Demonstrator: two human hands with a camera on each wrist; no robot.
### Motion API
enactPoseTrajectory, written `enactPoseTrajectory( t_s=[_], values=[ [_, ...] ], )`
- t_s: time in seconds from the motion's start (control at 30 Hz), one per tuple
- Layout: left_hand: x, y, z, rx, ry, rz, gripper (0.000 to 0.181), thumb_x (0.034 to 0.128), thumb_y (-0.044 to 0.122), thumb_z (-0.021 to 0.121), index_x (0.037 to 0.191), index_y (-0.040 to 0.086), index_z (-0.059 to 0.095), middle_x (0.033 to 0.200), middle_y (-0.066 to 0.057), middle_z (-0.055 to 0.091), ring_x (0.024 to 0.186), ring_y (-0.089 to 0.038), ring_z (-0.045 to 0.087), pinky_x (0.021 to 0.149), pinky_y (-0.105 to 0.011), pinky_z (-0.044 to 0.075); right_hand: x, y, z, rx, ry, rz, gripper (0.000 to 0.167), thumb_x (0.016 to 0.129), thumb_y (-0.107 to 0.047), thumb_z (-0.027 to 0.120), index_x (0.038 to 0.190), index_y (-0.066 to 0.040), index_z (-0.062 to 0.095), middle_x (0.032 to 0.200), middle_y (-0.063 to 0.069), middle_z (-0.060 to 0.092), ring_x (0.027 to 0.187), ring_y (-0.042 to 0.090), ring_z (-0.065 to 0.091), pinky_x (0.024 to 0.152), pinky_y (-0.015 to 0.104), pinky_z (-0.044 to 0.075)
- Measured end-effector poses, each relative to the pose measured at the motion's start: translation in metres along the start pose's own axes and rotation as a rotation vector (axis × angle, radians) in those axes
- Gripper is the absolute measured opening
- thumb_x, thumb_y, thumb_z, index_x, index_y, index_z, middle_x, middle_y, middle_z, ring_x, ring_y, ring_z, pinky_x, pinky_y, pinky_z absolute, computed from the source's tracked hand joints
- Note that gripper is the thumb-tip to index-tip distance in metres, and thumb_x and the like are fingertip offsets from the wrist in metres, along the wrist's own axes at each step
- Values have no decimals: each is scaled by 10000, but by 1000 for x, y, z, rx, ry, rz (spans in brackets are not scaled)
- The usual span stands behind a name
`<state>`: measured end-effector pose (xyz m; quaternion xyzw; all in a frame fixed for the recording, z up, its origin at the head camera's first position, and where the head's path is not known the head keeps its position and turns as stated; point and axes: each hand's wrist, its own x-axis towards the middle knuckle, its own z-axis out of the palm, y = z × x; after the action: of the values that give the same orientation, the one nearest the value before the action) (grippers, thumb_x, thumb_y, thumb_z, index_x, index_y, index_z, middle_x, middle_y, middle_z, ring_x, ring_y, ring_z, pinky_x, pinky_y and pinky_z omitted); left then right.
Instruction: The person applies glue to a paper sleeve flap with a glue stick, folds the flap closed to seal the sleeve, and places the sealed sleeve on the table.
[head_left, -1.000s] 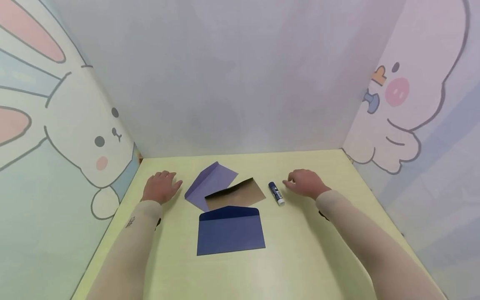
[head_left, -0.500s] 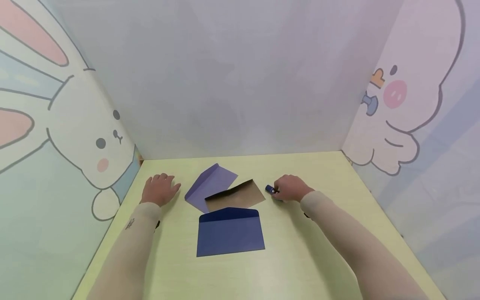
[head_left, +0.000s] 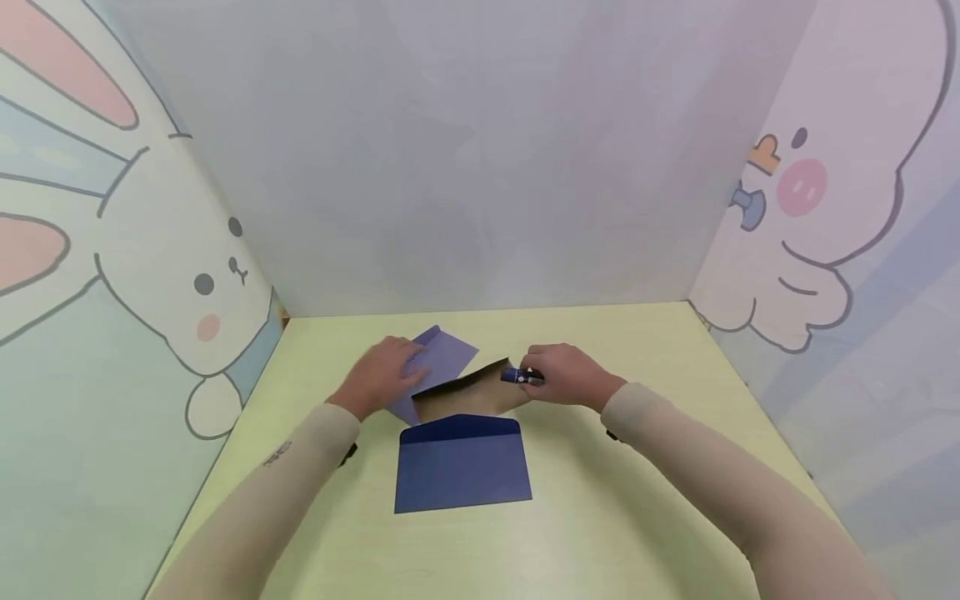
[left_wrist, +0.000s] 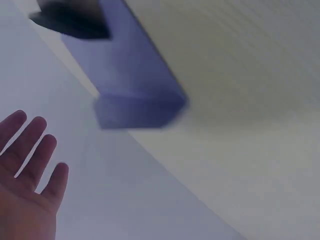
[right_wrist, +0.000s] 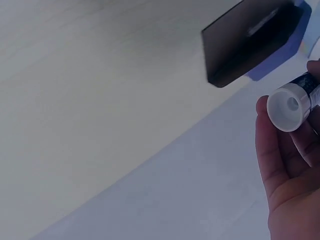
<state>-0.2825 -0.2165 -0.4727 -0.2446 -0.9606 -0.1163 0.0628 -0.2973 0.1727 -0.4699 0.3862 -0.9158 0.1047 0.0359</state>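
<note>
My right hand [head_left: 570,375] grips a dark blue glue stick [head_left: 516,376] over the right end of a brown envelope [head_left: 457,403]. In the right wrist view the glue stick's white base [right_wrist: 289,107] faces the camera. My left hand [head_left: 379,377], fingers extended, hovers over the left part of a light purple envelope [head_left: 450,354]; whether it touches the paper I cannot tell. The left wrist view shows those fingers [left_wrist: 35,150] spread and holding nothing. Nearer to me lies a dark blue envelope [head_left: 461,475] with its flap raised away from me.
All the envelopes lie on a pale yellow table [head_left: 480,558]. A grey back wall [head_left: 480,167] rises behind it. Side panels carry a cartoon rabbit [head_left: 172,267] on the left and a pale cartoon animal [head_left: 825,192] on the right.
My right hand has picked up the glue stick from the table and carried it left to the brown envelope. My left hand has moved right, over the light purple envelope.
</note>
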Motion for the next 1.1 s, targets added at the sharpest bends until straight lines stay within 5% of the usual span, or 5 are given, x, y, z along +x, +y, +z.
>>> enactPoseTrajectory(
  t_s=[0.17,0.3,0.43,0.77,1.1],
  values=[
    [4,71,-8,-225,-16,208,395,1150,370,802,1432,93,809,1326,-103,848,1210,-298,790,1072,-497,668,3,-30,-9,-47,72,-181,129,1063,-261,865,1133,-159,832,963,-44,737,721,29,579,703,235,545],
    [4,95,-10,-173,64,329,282,1091,316,890,1289,120,847,1147,-32,818,984,-200,734,885,-354,647,2,-39,-14,-44,119,-245,139,1060,-239,876,1154,-144,838,986,-30,776,731,44,620,717,247,567],
    [6,98,-8,-112,139,370,271,1047,244,936,1251,96,837,1135,-58,795,983,-216,727,887,-333,641,1,-42,-17,3,140,-264,156,1072,-218,875,1199,-133,847,1054,-8,819,765,56,674,738,251,590],
    [7,96,-7,52,217,498,262,1098,283,875,1192,74,748,1037,-39,736,907,-171,646,840,-341,615,-1,-50,-23,-3,103,-264,156,1122,-203,824,1230,-104,771,1110,23,779,840,109,689,811,317,644],
    [5,99,-10,73,201,484,236,1140,310,813,1144,91,723,958,-19,663,853,-153,562,792,-330,552,-1,-54,-24,-121,149,-324,149,1147,-217,795,1214,-97,738,1021,6,681,814,114,577,783,298,573]
  ],
)
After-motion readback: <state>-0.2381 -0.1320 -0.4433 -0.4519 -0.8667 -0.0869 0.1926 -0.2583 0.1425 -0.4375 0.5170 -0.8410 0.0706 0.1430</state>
